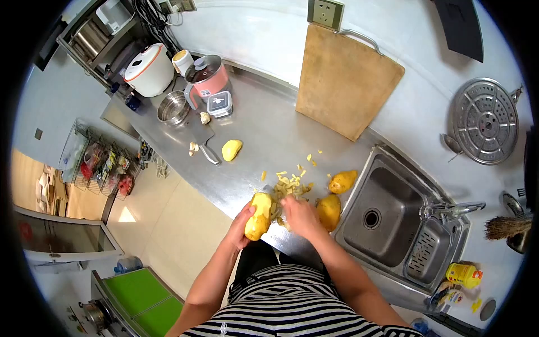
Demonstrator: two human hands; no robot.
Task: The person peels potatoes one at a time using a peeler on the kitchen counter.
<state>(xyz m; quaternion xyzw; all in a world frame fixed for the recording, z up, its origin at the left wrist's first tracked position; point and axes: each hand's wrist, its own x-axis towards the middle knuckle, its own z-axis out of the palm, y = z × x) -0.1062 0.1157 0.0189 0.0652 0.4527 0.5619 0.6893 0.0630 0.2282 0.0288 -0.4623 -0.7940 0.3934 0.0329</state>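
My left hand (242, 226) is wrapped round a partly peeled potato (258, 216), pale yellow at its top and browner below. Close to its right side, my right hand (298, 214) is closed; what it grips is too blurred and hidden to name. Peelings (292, 185) lie in a heap on the steel counter just beyond both hands. Two unpeeled potatoes, one upper (342, 182) and one lower (329, 212), rest right of the heap near the sink. A peeled potato (231, 150) lies farther left, beside a knife (210, 154).
The sink (382, 208) is at the right, with its faucet (455, 209). A cutting board (348, 81) leans on the wall. At the back left are a rice cooker (150, 70), a pink pot (209, 78), a lidded container (219, 104) and a metal bowl (173, 108).
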